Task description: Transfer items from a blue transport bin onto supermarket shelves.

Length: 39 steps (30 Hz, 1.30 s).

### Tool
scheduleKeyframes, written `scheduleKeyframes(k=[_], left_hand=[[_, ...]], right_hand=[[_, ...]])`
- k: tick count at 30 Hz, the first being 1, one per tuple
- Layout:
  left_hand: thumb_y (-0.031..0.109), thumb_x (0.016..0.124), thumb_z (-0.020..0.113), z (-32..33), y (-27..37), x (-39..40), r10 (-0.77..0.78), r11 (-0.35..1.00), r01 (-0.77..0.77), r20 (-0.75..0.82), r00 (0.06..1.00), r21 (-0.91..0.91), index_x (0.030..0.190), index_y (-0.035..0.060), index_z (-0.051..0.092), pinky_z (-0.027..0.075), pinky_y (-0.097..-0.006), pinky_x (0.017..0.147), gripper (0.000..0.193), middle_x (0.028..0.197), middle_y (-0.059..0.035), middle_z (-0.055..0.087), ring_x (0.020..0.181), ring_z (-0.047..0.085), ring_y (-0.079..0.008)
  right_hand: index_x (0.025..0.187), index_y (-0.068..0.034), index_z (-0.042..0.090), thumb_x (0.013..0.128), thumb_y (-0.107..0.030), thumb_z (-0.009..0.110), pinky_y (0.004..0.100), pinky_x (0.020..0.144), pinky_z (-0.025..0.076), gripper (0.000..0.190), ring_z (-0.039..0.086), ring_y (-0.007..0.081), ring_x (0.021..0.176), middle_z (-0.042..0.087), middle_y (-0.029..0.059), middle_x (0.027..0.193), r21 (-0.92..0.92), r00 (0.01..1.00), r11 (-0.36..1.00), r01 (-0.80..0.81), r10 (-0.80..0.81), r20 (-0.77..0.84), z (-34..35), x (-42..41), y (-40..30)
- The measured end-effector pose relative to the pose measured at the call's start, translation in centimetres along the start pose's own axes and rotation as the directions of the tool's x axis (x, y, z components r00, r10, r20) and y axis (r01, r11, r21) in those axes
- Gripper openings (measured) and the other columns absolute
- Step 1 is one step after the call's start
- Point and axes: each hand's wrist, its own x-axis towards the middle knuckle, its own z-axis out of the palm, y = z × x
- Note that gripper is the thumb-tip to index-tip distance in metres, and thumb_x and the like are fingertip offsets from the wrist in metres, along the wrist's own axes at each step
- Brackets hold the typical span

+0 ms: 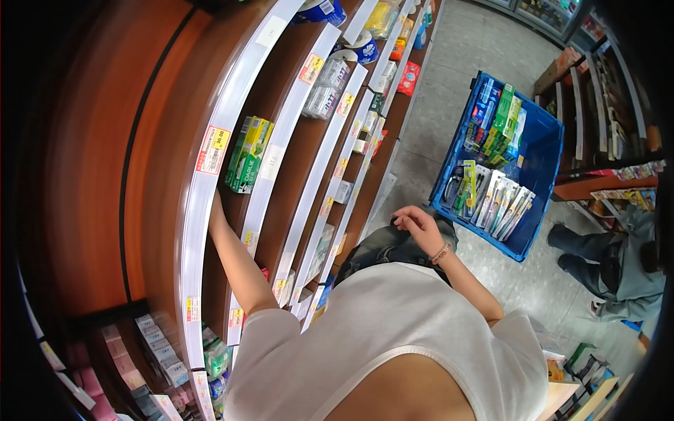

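My left arm reaches in over a brown shelf. My left hand (216, 211) is mostly hidden behind the white price strip (192, 231) of the shelf above, so its fingers cannot be seen. Just beyond the wrist, a stack of green and yellow Darlie toothpaste boxes (248, 155) stands on the shelf. My right hand (421, 226) hangs over my trouser leg, loosely curled with nothing held. A blue plastic crate (542, 139) lies beyond it on the floor. Inside are toothpaste boxes (497, 123) at the far end and several carded toothbrushes (497, 202) at the near end.
Lower shelves carry wrapped tissue packs (326, 87) and blue-wrapped rolls (364, 47). Grey floor tiles (447, 68) run between the racks. A person (616, 263) is at the right, near another shelf rack (584, 110). Glass-door coolers (547, 16) stand at the far end.
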Motion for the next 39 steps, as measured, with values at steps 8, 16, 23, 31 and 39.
scheduleKeyframes(k=[8, 16, 23, 31, 39], left_hand=[[0.010, 0.076, 0.062, 1.5, 1.6, 0.8, 0.004, 0.804, 0.122, 0.211, 0.978, -0.582, 0.114, -0.0003, 0.047, 0.037, -0.0290, 0.088, 0.042, 0.111, -0.0101, 0.051, 0.102, 0.046, -0.0178], [0.007, 0.070, 0.068, -2.3, 7.2, -1.4, 0.008, 0.628, 0.171, 0.227, 0.974, -0.759, 0.110, 0.0027, 0.051, 0.045, -0.0222, 0.070, 0.044, 0.098, -0.0076, 0.057, 0.081, 0.055, -0.0128], [0.013, 0.073, 0.066, -0.5, 4.8, -0.9, -0.242, 0.729, 0.382, 0.307, 0.920, -0.568, 0.097, 0.0069, 0.056, 0.013, -0.0177, 0.023, 0.027, 0.051, 0.0021, 0.048, 0.027, 0.023, -0.0019], [0.029, 0.083, 0.051, -1.2, 6.7, 0.7, 0.502, 0.854, -0.492, -0.022, 0.865, 0.168, 0.103, 0.0036, 0.055, 0.046, -0.0327, 0.055, 0.033, 0.085, -0.0106, 0.061, 0.066, 0.059, -0.0240], [0.038, 0.088, 0.037, 1.9, 15.5, 2.2, 0.209, 0.943, -0.284, 0.353, 0.912, 0.176, 0.118, 0.0069, 0.047, 0.031, -0.0320, 0.094, 0.044, 0.121, -0.0140, 0.046, 0.111, 0.043, -0.0280]], right_hand=[[0.096, -0.002, 0.053, 0.085, -0.003, 0.041, 0.0205, 0.069, 0.042, 0.016, 0.051, 0.0083, 0.073, 0.056, 0.0026, 0.080, -0.012, 0.998, 1.000, 0.012, -0.013, -0.057, -1.8, -0.3, 0.1], [0.094, -0.001, 0.053, 0.085, -0.003, 0.042, 0.0203, 0.069, 0.042, 0.015, 0.051, 0.0082, 0.072, 0.055, 0.0024, 0.078, -0.022, 0.999, 1.000, -0.016, 0.015, -0.046, -2.7, 0.4, -0.3], [0.093, -0.001, 0.053, 0.084, -0.002, 0.041, 0.0208, 0.068, 0.043, 0.015, 0.052, 0.0086, 0.072, 0.055, 0.0024, 0.078, -0.030, 0.999, 0.999, -0.045, 0.044, -0.030, -3.4, 1.3, -0.5], [0.093, -0.002, 0.054, 0.084, -0.003, 0.041, 0.0208, 0.068, 0.043, 0.015, 0.052, 0.0087, 0.071, 0.056, 0.0029, 0.078, -0.064, 1.000, 0.998, -0.027, 0.027, -0.015, -5.1, 1.3, -1.3], [0.095, -0.002, 0.053, 0.085, -0.003, 0.041, 0.0215, 0.067, 0.043, 0.016, 0.052, 0.0091, 0.072, 0.056, 0.0032, 0.079, -0.033, 0.998, 0.997, -0.063, 0.062, -0.032, -8.5, 1.0, -2.8]])
